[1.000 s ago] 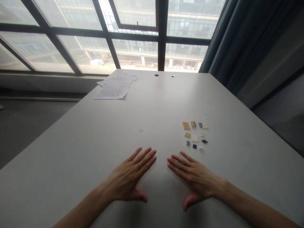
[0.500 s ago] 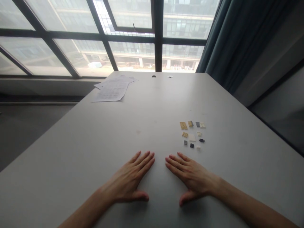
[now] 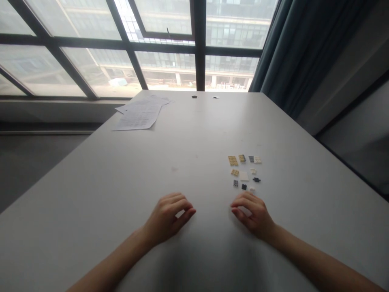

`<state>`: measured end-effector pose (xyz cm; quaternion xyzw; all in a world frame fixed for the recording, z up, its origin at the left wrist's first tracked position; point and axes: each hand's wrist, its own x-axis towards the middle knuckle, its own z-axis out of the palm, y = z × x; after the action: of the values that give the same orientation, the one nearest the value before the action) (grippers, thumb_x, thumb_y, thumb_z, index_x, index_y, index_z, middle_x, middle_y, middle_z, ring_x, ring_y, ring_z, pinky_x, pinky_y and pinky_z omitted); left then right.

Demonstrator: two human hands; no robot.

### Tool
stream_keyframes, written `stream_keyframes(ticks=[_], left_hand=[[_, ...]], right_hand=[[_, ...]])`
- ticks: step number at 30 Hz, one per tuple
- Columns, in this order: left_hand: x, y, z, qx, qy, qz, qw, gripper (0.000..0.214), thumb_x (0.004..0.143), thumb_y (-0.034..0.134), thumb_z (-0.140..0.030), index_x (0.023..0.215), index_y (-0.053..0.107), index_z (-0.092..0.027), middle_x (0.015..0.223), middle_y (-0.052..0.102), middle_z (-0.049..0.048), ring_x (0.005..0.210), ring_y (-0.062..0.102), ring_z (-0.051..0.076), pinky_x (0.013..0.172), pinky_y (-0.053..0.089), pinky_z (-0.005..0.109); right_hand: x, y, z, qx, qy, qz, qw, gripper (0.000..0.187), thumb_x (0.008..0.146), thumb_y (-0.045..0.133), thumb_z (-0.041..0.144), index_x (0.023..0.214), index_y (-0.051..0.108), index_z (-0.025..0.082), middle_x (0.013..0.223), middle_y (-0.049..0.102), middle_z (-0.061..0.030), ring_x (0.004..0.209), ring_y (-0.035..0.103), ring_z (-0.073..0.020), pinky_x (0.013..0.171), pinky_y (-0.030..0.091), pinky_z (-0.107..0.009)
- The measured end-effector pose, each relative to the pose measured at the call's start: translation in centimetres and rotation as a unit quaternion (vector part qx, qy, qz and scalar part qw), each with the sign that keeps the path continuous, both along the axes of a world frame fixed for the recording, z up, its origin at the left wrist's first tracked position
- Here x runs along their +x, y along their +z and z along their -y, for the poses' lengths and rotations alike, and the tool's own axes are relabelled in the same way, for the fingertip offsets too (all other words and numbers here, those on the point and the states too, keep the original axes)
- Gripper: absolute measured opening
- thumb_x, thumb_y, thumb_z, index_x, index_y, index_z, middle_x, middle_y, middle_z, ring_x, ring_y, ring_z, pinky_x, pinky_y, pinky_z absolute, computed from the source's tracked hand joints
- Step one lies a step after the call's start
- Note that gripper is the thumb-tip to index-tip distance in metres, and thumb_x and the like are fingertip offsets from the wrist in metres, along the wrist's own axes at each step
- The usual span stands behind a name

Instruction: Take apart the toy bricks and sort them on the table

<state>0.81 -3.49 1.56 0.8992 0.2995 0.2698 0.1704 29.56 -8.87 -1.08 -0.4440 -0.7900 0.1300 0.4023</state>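
Two bare hands are curled over a white table [image 3: 200,170] in the head view. The left hand [image 3: 170,217] has a narrow grip, thumb tip close to the fingertips, with nothing visible held. The right hand [image 3: 253,215] is bent likewise, also narrow and with nothing visible in it; I cannot tell whether the tips meet on either hand. Just beyond the right hand's knuckles lies a small white toy piece [image 3: 252,189], with a black toy brick [image 3: 244,186] and a grey studded brick [image 3: 236,183] to its left. Farther out are a flat white tile [image 3: 244,176], a black piece with projecting ends [image 3: 257,179] and, near the back of the cluster, a tan studded plate [image 3: 233,161]. All lie well apart from the left hand. Printed sheets [image 3: 139,115] overlap at the table's far left.
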Motion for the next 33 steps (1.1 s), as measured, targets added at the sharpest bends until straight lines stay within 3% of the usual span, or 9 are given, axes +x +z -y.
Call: stream_keyframes(ticks=[2,4,6,8,12,16,20,23,33], left_hand=[[2.1,0.4,-0.8,0.011,-0.016,-0.008,1.0,0.015,0.087,0.059,-0.034,0.089,0.067,-0.021,0.086,0.069,0.007,0.082,0.062,0.019,0.077,0.049,0.032],[4.8,0.2,-1.7,0.021,-0.033,-0.046,0.998,0.04,0.08,0.064,-0.05,0.112,0.064,-0.026,0.118,0.064,0.0102,0.111,0.057,0.027,0.095,0.044,0.042],[7.9,-0.6,-3.0,0.013,-0.033,-0.084,0.996,0.078,0.068,0.07,-0.063,0.135,0.048,-0.028,0.142,0.046,0.0129,0.131,0.04,0.034,0.106,0.034,0.051],[11.2,-1.5,-4.7,0.009,-0.023,-0.106,0.994,0.11,0.058,0.074,-0.068,0.147,0.027,-0.025,0.154,0.026,0.0161,0.141,0.022,0.039,0.111,0.023,0.057],[16.2,-2.8,-8.6,-0.002,-0.029,-0.154,0.988,0.128,0.052,0.066,-0.08,0.151,0.012,-0.019,0.157,0.009,0.0207,0.143,0.006,0.043,0.112,0.013,0.06],[17.9,-2.9,-11.2,0.015,-0.062,-0.192,0.979,0.124,0.059,0.056,-0.083,0.151,0.011,-0.013,0.156,0.011,0.022,0.143,0.008,0.042,0.113,0.012,0.057],[16.8,-3.0,-11.9,0.024,-0.045,-0.192,0.98,0.107,0.072,0.05,-0.077,0.147,0.02,-0.006,0.153,0.025,0.0228,0.142,0.02,0.037,0.115,0.016,0.049],[14.3,-3.1,-11.7,0.024,-0.003,-0.181,0.983,0.096,0.076,0.052,-0.07,0.144,0.027,-0.008,0.15,0.032,0.0204,0.14,0.027,0.033,0.115,0.02,0.046],[-0.6,-3.5,-8.9,0.021,0.139,-0.185,0.973,0.076,0.085,0.053,-0.056,0.143,0.029,-0.013,0.147,0.038,0.0171,0.139,0.032,0.031,0.113,0.027,0.049]], right_hand=[[1.1,0.2,-0.7,0.025,-0.045,0.039,0.998,0.028,0.087,0.057,0.044,0.1,0.063,0.021,0.099,0.065,-0.0112,0.099,0.06,-0.0256,0.087,0.048,-0.042],[2.7,0.1,-1.9,0.032,-0.072,0.113,0.99,0.062,0.078,0.061,0.062,0.122,0.054,0.019,0.129,0.052,-0.0184,0.127,0.043,-0.0345,0.102,0.037,-0.052],[4.6,-0.5,-3.3,0.027,-0.109,0.18,0.977,0.091,0.07,0.059,0.074,0.139,0.039,0.017,0.146,0.033,-0.0224,0.139,0.023,-0.0397,0.107,0.027,-0.059],[6.4,-1.4,-4.8,-0.001,-0.15,0.242,0.959,0.105,0.07,0.055,0.077,0.148,0.022,0.015,0.153,0.019,-0.0247,0.142,0.01,-0.0423,0.107,0.02,-0.064],[8.7,-2.5,-7.8,-0.08,-0.189,0.321,0.925,0.106,0.073,0.052,0.074,0.152,0.009,0.017,0.156,0.013,-0.0221,0.143,0.007,-0.0415,0.108,0.017,-0.063],[8.5,-2.1,-10.5,-0.126,-0.167,0.363,0.908,0.098,0.079,0.047,0.072,0.151,0.017,0.013,0.155,0.02,-0.0222,0.143,0.015,-0.0388,0.11,0.021,-0.056],[6.4,-1.8,-12.7,-0.105,-0.141,0.359,0.917,0.086,0.085,0.041,0.067,0.147,0.028,0.008,0.151,0.029,-0.0223,0.141,0.022,-0.0373,0.113,0.021,-0.051],[3.6,-1.8,-13.9,-0.078,-0.118,0.332,0.933,0.079,0.087,0.042,0.063,0.143,0.034,0.008,0.146,0.037,-0.0214,0.138,0.026,-0.0368,0.113,0.022,-0.05],[-10.8,-1.2,-16.1,-0.021,0.052,0.245,0.968,0.068,0.086,0.05,0.061,0.135,0.041,0.015,0.131,0.047,-0.0167,0.133,0.031,-0.0338,0.111,0.025,-0.054]])
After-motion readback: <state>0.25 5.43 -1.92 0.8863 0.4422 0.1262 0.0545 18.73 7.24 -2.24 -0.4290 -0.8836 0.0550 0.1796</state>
